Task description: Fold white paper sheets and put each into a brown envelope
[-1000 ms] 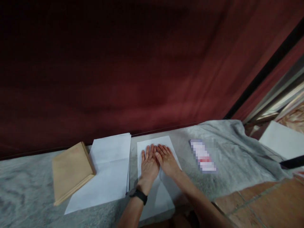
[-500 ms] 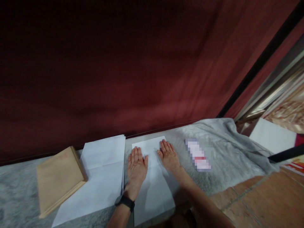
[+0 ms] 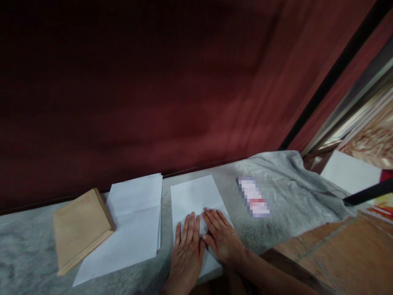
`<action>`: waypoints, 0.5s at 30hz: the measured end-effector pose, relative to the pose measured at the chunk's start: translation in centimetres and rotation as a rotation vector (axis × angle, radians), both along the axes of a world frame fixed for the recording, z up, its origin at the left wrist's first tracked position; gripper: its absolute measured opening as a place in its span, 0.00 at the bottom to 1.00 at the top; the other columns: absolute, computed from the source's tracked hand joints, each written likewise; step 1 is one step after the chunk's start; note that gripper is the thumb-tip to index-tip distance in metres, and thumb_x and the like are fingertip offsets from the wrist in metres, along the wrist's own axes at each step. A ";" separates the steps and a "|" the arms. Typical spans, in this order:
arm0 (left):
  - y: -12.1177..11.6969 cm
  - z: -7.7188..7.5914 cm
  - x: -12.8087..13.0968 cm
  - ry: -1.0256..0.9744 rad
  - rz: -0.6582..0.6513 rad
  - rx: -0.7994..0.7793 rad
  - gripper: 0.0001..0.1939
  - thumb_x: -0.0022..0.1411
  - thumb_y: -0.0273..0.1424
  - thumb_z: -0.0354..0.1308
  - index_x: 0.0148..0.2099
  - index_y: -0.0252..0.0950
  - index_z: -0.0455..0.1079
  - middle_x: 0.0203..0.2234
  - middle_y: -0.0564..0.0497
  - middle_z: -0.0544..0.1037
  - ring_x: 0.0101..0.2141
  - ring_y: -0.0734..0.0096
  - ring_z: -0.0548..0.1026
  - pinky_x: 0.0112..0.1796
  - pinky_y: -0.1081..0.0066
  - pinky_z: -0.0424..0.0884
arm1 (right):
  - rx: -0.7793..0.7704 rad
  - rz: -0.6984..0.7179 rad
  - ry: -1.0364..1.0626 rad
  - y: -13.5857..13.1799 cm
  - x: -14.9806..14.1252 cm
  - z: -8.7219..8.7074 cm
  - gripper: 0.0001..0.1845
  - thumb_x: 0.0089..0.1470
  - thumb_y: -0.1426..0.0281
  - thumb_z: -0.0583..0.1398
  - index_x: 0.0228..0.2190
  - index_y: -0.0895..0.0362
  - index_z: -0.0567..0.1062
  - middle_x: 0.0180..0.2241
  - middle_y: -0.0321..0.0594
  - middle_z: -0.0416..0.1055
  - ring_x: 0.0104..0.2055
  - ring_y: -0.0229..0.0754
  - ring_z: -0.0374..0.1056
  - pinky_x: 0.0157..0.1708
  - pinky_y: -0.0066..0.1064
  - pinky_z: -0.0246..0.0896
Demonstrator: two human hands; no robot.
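Note:
A sheet of white paper (image 3: 195,194) lies flat on the grey cloth, its lower part mostly covered by my hands. My left hand (image 3: 188,250) rests palm down on it with the fingers stretched out and holds nothing. Beside it, my right hand (image 3: 222,237) also lies flat on the sheet, fingers extended, pointing up and to the left. The two thumbs come close together. Left of this sheet is a stack of white paper (image 3: 135,221) with a crease across it. Brown envelopes (image 3: 82,229) in a pile overlap the stack's left side.
Grey cloth (image 3: 294,196) covers the work surface. A pixelated white and purple item (image 3: 254,197) lies right of my hands. Dark red fabric (image 3: 184,102) hangs behind, with a black pole (image 3: 331,78) at the right. Brown floor tiles (image 3: 353,250) show at the lower right.
Both hands have slid down the sheet towards me and closer together, uncovering its upper part. The paper stack and brown envelopes stay where they were.

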State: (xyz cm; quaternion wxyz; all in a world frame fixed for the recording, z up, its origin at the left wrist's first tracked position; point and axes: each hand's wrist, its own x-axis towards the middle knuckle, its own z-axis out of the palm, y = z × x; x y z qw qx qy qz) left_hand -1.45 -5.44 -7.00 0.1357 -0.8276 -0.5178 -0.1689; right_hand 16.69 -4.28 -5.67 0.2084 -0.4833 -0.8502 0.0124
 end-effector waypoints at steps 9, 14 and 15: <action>-0.4 0.4 -2.7 -0.003 0.012 -0.012 0.39 0.72 0.45 0.47 0.75 0.31 0.41 0.68 0.37 0.60 0.66 0.53 0.61 0.64 0.51 0.57 | 0.034 -0.064 -0.058 0.2 2.9 0.1 0.32 0.68 0.63 0.52 0.67 0.65 0.58 0.68 0.54 0.56 0.70 0.52 0.54 0.65 0.49 0.57; -1.2 1.8 -3.0 0.019 -0.040 -0.049 0.38 0.72 0.43 0.48 0.75 0.33 0.42 0.70 0.39 0.56 0.69 0.51 0.56 0.65 0.48 0.53 | 0.062 -0.103 -0.071 0.4 3.4 -0.2 0.33 0.69 0.62 0.52 0.68 0.64 0.56 0.68 0.54 0.56 0.70 0.51 0.54 0.66 0.48 0.56; -1.5 2.2 -2.9 0.044 -0.106 -0.084 0.38 0.71 0.44 0.49 0.75 0.35 0.42 0.71 0.41 0.55 0.69 0.52 0.54 0.66 0.48 0.52 | 0.067 -0.108 -0.076 0.5 3.4 -0.4 0.33 0.69 0.61 0.51 0.68 0.64 0.56 0.68 0.54 0.56 0.70 0.51 0.54 0.66 0.48 0.55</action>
